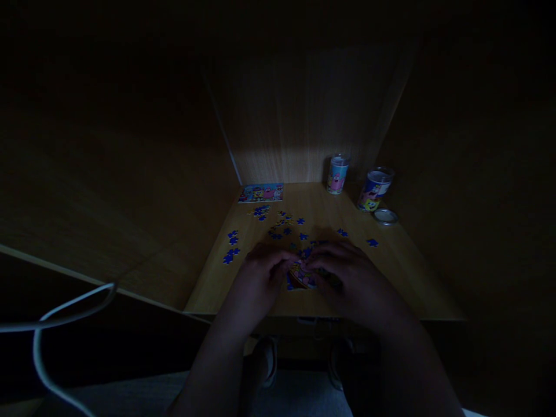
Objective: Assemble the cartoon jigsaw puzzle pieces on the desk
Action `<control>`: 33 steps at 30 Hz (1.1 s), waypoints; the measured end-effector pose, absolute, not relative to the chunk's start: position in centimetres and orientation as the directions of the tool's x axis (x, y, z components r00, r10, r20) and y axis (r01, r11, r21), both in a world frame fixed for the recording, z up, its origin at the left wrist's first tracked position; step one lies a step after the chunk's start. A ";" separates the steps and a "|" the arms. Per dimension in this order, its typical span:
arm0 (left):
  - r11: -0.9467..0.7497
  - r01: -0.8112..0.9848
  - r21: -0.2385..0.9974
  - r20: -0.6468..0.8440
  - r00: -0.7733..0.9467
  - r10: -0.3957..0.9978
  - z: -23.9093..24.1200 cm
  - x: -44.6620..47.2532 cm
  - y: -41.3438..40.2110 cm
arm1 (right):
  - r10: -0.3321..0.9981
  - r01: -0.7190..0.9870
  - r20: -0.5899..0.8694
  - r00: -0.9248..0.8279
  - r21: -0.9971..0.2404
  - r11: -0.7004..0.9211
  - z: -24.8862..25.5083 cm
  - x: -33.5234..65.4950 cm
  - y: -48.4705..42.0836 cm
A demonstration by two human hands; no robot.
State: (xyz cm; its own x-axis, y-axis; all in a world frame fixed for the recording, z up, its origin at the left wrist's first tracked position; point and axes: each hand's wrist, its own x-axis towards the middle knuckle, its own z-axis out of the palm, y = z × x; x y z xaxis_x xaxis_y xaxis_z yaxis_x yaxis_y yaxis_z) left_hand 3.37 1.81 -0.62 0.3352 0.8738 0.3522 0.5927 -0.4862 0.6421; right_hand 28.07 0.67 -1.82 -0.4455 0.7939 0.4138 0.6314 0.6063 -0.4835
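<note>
Low on the wooden desk, near its front edge, lies a partly joined jigsaw puzzle (299, 280) with a colourful cartoon picture. My left hand (267, 271) reaches in from the left, its thumb and index finger closed at the puzzle's upper left part. From the right comes my right hand (347, 267), fingers bent down onto the puzzle's upper right part. The fingertips of both hands nearly meet around a small puzzle piece (303, 262). Dim light and the fingers hide much of it. Loose blue-backed puzzle pieces (275, 234) lie just beyond the hands.
More loose pieces (231, 255) lie at the left, and a single piece (372, 242) at the right. A picture card (260, 193) lies at the back left. Two cartoon cans (336, 176) and a round lid (386, 217) are at the back right. Wooden panels enclose the desk (417, 289).
</note>
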 end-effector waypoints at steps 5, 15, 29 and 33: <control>-0.458 0.593 0.662 0.324 0.325 0.888 -0.9 3.3 2.0 | 0.798 0.633 0.412 -0.439 -0.489 0.601 -1.8 28.0 0.6; -0.504 0.664 0.553 0.362 0.353 0.863 -0.9 3.6 1.9 | 0.794 0.630 0.422 -0.439 -0.486 0.606 -1.7 28.0 0.6; -0.545 0.595 0.591 0.413 0.356 0.838 -0.7 3.6 1.9 | 0.795 0.627 0.413 -0.444 -0.491 0.605 -1.6 28.0 0.6; -0.587 0.558 0.586 0.419 0.411 0.810 -0.2 3.8 1.7 | 0.792 0.617 0.423 -0.439 -0.499 0.608 -1.5 28.0 0.6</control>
